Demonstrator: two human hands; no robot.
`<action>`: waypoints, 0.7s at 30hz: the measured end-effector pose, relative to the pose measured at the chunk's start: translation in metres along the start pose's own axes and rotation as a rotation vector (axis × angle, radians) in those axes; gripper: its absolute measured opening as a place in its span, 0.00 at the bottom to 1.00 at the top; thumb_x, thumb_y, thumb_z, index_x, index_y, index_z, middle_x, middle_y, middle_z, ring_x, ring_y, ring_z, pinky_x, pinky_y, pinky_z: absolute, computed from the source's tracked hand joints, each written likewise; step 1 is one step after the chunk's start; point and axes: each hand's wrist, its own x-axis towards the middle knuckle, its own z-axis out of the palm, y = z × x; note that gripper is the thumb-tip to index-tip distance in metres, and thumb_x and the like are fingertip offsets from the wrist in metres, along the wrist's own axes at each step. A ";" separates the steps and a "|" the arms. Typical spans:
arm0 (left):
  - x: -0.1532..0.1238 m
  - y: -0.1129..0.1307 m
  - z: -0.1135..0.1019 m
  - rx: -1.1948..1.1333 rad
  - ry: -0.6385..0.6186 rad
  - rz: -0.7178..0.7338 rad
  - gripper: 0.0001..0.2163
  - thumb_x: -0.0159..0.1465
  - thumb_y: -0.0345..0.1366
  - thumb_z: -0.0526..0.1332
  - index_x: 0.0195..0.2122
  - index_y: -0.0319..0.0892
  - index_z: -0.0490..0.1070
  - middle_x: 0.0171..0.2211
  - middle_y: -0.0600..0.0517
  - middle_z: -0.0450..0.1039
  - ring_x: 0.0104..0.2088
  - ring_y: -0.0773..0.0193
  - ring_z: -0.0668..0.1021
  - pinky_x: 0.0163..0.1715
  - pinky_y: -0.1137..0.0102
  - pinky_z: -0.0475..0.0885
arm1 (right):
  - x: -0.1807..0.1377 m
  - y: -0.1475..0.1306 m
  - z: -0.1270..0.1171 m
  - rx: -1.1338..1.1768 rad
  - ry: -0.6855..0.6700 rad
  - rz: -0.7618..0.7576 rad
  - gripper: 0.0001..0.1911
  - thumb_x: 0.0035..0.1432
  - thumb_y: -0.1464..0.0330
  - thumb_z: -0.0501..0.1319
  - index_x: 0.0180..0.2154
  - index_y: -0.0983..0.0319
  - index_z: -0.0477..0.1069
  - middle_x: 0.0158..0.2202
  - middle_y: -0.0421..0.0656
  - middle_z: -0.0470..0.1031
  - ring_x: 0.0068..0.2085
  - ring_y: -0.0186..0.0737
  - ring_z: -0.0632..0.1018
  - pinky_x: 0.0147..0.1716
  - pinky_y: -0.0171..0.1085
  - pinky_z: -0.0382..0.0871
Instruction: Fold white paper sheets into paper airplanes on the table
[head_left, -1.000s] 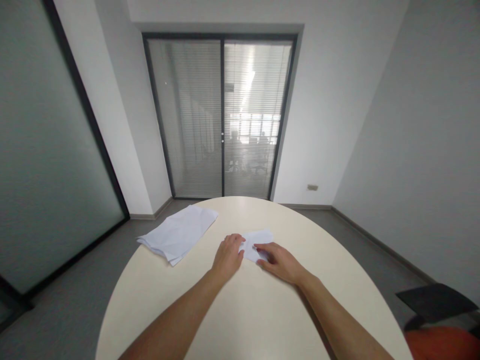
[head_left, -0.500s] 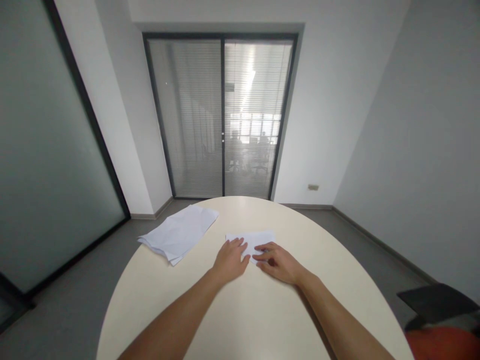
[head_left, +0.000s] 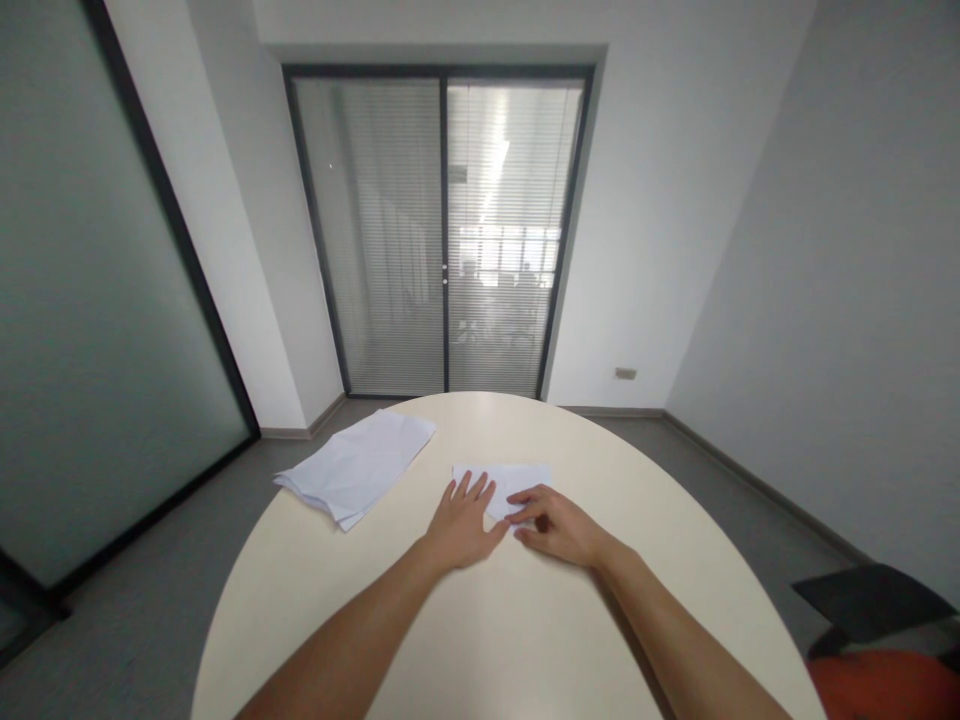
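Note:
A small white sheet of paper (head_left: 517,474), which looks folded, lies on the round cream table (head_left: 480,640) in front of me. My left hand (head_left: 463,522) is laid flat over its left part, with the fingers spread and the thumb pointing right. My right hand (head_left: 555,525) rests at the sheet's right part, its fingers bent and a gap between thumb and forefinger. The tip of my left thumb is close to the right fingertips. The paper's near edge is mostly hidden under both hands.
A loose stack of larger white sheets (head_left: 367,465) lies on the table's far left, reaching its edge. A chair with a dark back (head_left: 874,600) and a red seat (head_left: 892,685) stands at the right. Glass doors with blinds (head_left: 367,240) are beyond the table.
The fingers of my left hand have spread wider on the paper, and its thumb has stretched out to the right. My right hand has hardly moved.

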 end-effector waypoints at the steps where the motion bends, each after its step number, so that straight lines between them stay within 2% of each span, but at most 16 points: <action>1: 0.000 0.001 0.000 -0.004 0.001 0.000 0.33 0.67 0.56 0.50 0.69 0.44 0.55 0.70 0.46 0.49 0.70 0.45 0.49 0.67 0.46 0.45 | 0.000 0.000 0.001 -0.014 0.006 -0.007 0.17 0.58 0.60 0.63 0.49 0.53 0.79 0.54 0.48 0.76 0.53 0.51 0.76 0.53 0.47 0.70; 5: 0.000 0.004 -0.002 0.005 0.016 0.004 0.31 0.65 0.53 0.54 0.68 0.47 0.57 0.70 0.48 0.51 0.70 0.43 0.52 0.67 0.45 0.45 | 0.000 0.001 0.004 -0.113 0.002 -0.015 0.28 0.59 0.59 0.62 0.60 0.57 0.69 0.61 0.51 0.70 0.61 0.55 0.69 0.62 0.55 0.60; 10: 0.000 0.005 -0.004 0.012 0.005 0.019 0.30 0.65 0.48 0.56 0.68 0.48 0.57 0.70 0.48 0.52 0.69 0.42 0.52 0.66 0.44 0.47 | -0.001 0.003 0.008 -0.153 -0.106 0.049 0.36 0.61 0.56 0.59 0.68 0.55 0.56 0.69 0.48 0.57 0.68 0.59 0.57 0.65 0.63 0.49; 15: -0.001 0.003 -0.005 -0.013 -0.022 0.023 0.31 0.66 0.52 0.55 0.68 0.48 0.56 0.70 0.47 0.49 0.70 0.43 0.49 0.67 0.46 0.47 | -0.001 0.005 0.009 -0.117 -0.094 0.038 0.36 0.62 0.51 0.57 0.67 0.55 0.56 0.69 0.48 0.56 0.69 0.59 0.55 0.65 0.63 0.47; 21: -0.001 0.005 -0.009 -0.027 -0.006 0.065 0.28 0.65 0.52 0.56 0.65 0.49 0.62 0.69 0.47 0.54 0.69 0.46 0.55 0.66 0.48 0.50 | -0.002 0.005 0.010 -0.096 -0.012 0.011 0.35 0.61 0.49 0.59 0.64 0.59 0.61 0.66 0.51 0.62 0.67 0.58 0.61 0.64 0.58 0.54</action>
